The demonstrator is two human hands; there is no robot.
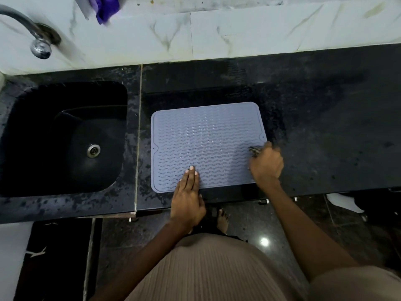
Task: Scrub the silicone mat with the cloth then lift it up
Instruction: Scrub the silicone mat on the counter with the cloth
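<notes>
hands at work on a silicone mat [206, 144] on a dark bench [325, 127].
left hand [187, 196] presses flat, fingers straight; right hand [265, 165] has its grip clamped on a mostly hidden cloth [254, 150].

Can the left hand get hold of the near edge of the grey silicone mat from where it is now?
Probably yes: the left hand lies flat across the near edge of the grey ribbed silicone mat, and nothing covers that edge.

Beige ribbed garment [208, 270], bare forearms, pale, perhaps painted, fingernails.
</notes>
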